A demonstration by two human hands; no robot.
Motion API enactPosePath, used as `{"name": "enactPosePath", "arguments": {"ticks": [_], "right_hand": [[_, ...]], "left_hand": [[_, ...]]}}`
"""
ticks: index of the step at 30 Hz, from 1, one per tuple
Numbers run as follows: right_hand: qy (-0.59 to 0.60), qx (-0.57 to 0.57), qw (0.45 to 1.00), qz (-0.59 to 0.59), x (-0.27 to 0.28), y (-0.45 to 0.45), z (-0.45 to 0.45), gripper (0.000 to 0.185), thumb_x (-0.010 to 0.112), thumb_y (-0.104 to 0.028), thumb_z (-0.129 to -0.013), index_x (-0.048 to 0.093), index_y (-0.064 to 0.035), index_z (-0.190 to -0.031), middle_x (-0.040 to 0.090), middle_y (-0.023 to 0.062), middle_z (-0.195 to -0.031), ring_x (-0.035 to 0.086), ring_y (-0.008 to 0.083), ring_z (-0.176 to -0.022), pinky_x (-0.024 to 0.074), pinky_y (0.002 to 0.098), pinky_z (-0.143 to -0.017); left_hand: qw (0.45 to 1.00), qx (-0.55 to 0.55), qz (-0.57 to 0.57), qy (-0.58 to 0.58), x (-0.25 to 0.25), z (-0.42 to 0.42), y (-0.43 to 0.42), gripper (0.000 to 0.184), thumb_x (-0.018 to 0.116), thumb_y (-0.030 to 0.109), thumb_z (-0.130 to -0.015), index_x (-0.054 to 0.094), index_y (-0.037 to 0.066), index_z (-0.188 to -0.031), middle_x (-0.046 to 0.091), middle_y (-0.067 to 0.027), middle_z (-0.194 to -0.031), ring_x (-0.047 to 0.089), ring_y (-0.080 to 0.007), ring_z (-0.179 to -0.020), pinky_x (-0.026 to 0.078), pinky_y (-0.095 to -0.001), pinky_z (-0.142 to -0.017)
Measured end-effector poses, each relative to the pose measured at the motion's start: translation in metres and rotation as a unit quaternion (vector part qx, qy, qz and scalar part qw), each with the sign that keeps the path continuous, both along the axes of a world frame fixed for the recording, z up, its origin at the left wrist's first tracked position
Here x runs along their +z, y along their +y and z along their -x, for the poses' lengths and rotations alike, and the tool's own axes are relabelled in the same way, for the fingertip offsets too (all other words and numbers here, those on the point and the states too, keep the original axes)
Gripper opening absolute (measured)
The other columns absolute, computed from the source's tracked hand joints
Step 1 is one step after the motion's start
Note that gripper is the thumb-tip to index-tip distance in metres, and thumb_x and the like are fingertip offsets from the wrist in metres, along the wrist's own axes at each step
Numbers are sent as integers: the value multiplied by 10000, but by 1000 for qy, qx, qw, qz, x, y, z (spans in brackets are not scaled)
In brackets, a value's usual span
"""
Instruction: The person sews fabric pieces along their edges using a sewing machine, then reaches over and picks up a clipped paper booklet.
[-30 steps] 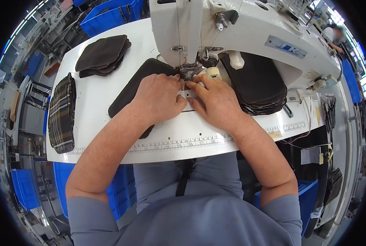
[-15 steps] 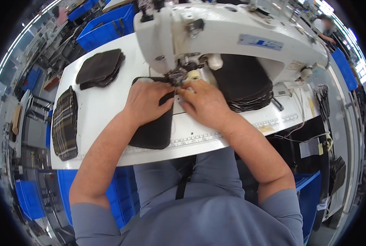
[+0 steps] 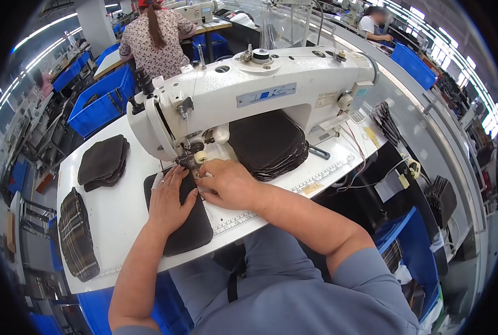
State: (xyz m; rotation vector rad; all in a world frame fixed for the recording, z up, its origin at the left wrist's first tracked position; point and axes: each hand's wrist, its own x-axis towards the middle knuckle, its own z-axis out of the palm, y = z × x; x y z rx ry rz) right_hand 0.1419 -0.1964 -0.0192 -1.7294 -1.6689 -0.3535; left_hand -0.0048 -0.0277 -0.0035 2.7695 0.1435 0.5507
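Observation:
A dark, round-cornered fabric piece [image 3: 188,237] lies on the white sewing table, its far end by the needle area of the sewing machine [image 3: 204,109]. My left hand [image 3: 171,201] rests flat on that piece, fingers stretched toward the presser foot [image 3: 188,160]. Just right of the foot is my right hand [image 3: 229,184], its fingers curled together close to the fabric's edge. A small whitish bit shows at its fingertips, too small to name. The needle point itself is hidden among the machine parts and fingers.
A stack of dark pieces [image 3: 268,142] sits under the machine arm. Another dark pile [image 3: 104,162] and a plaid fabric stack [image 3: 78,234] lie to the left. Blue bins [image 3: 106,100] stand around the table. A person in a patterned top [image 3: 154,42] sits beyond the machine.
The head view has turned and lifted, so the machine and table appear farther left and lower, with more room behind showing. Both hands remain by the presser foot; the left fingers now lie straighter.

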Motion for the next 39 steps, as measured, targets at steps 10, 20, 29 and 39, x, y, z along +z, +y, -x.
{"name": "enactPosePath", "arguments": {"ticks": [10,20,29,39], "right_hand": [[8,7,1000,17,1,0,-1,234,761,-206,-807,750,-67,-995,654,99,-1066,659,319,-962,547,450,-801],[-7,17,1000,3,-1,-5,-2,280,771,-208,-788,745,-61,-1025,667,107,-1068,665,336,-973,548,447,-814],[3,58,998,22,11,-13,-2,212,776,-200,-801,759,-70,-968,694,94,-1009,682,314,-904,556,442,-763],[-8,116,990,73,25,-69,58,263,770,-217,-835,731,-110,-1071,585,29,-832,631,233,-788,474,383,-714]], "left_hand": [[1000,-4,22,1,0,-4,6,503,679,250,-938,556,-23,-1341,586,-253,-1433,531,-420,-1376,443,-496,-1118],[988,-53,-93,112,16,39,-30,1015,716,623,-842,413,-39,-1549,428,-183,-1621,344,-337,-1547,282,-537,-1239],[995,-72,56,28,10,73,-38,451,756,331,-923,716,64,-1284,678,-149,-1367,592,-324,-1351,400,-501,-1189],[988,-91,82,-90,-1,72,-36,239,819,172,-865,780,41,-1062,782,-82,-1094,743,-257,-1101,590,-359,-898]]}}
